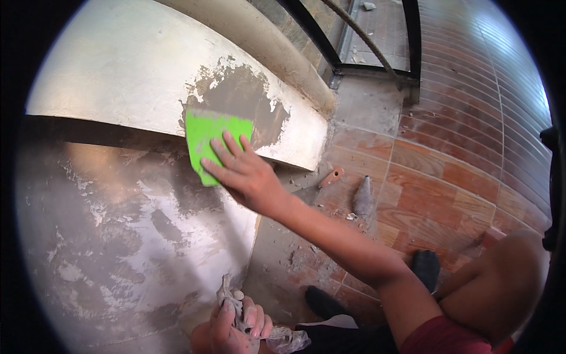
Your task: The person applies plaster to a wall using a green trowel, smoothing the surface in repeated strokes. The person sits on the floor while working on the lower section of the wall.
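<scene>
My right hand (244,174) reaches up from the lower right, its fingers spread over a bright green flat plastic spreader (203,138). The spreader's wide upper edge lies against the white ledge (118,71), at a rough grey patch (242,97) ringed by flaking paint. The thumb seems to be behind the spreader. Low in the view, my left hand (239,324) is closed around a crumpled, grey-smeared plastic bag (227,292). A clear end of that bag hangs out beside the wrist. What the bag contains is hidden.
Below the ledge is a wall (159,230) blotched grey and white. On the tiled floor (433,183) lie an orange-brown handle with a hole (332,178), a grey tapered object (363,196) and crumbled debris (295,256). A black metal frame (413,41) stands at the back.
</scene>
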A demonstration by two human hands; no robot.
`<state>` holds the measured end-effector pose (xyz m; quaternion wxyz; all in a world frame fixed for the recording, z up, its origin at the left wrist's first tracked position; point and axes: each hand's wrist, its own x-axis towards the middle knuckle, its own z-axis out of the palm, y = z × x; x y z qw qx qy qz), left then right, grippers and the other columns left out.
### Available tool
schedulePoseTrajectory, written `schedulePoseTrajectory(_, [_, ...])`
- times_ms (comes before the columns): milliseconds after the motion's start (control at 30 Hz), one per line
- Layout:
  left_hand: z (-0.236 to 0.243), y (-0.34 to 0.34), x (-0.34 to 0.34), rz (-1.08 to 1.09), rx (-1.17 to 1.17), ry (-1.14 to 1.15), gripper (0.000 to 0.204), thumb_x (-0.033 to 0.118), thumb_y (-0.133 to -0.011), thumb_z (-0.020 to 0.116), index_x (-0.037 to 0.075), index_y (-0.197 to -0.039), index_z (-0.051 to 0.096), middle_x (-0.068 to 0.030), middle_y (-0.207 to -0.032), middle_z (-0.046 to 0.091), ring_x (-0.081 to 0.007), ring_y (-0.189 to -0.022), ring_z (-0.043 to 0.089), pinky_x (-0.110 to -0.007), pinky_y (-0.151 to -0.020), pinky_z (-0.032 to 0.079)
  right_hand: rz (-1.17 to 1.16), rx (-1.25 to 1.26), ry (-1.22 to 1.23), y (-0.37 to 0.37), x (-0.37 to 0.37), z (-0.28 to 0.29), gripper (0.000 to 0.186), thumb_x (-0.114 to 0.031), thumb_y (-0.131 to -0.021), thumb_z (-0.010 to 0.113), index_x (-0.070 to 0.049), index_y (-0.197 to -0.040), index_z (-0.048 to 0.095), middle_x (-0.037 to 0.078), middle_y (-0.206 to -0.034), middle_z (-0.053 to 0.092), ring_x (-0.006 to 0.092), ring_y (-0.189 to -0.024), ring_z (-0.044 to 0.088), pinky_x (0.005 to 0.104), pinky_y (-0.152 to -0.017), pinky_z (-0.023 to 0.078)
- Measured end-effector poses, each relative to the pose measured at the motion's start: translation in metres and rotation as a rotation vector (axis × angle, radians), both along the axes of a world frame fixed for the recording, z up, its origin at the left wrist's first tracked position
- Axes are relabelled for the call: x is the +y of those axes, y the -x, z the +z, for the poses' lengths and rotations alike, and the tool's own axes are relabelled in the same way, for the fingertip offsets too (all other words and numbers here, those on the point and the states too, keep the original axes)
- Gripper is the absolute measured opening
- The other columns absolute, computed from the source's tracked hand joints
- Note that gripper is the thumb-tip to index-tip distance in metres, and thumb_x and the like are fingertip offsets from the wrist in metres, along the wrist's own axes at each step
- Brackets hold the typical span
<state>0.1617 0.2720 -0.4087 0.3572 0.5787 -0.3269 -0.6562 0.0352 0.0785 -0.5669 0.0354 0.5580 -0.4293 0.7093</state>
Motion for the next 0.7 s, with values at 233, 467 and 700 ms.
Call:
schedulePoseTrajectory(233, [0.005, 0.01, -0.006, -0.065, 0.072, -0.086, 0.028, 0.036, -0.107, 0.04, 0.016, -0.089, 0.05, 0.0017, -0.073, 0.043, -0.0135, -0.059, 0.04, -0.029, -0.057, 0.034, 0.123, -0.035, 0.009, -0.015, 0.039, 0.003, 0.058, 0.003, -0.078, 0.068, -0.013, -0.133, 0.062, 0.015, -0.145, 0.053, 0.0372, -0.137, 0.047, 0.0539, -0.114, 0.036])
schedulePoseTrajectory(467, [0.0, 0.005, -0.007, -0.058, 0.108, -0.087, 0.03, 0.036, -0.108, 0.039, 0.015, -0.091, 0.052, 0.0009, -0.075, 0.044, -0.0138, -0.059, 0.041, -0.029, -0.057, 0.036, -0.022, -0.275, 0.253, 0.012, 0.033, 0.017, 0.047, 0.008, -0.074, 0.064, -0.006, -0.118, 0.07, 0.015, -0.119, 0.07, 0.0336, -0.113, 0.067, 0.0428, -0.093, 0.056])
schedulePoseTrajectory(700, [0.006, 0.003, -0.001, -0.041, 0.153, -0.066, 0.03, 0.034, -0.108, 0.039, 0.013, -0.093, 0.053, -0.001, -0.076, 0.046, -0.0147, -0.06, 0.044, -0.03, -0.056, 0.038, -0.266, -0.219, 0.157, 0.079, -0.028, 0.017, 0.05, 0.004, -0.078, 0.067, -0.013, -0.126, 0.067, 0.016, -0.128, 0.065, 0.035, -0.123, 0.06, 0.0434, -0.101, 0.051])
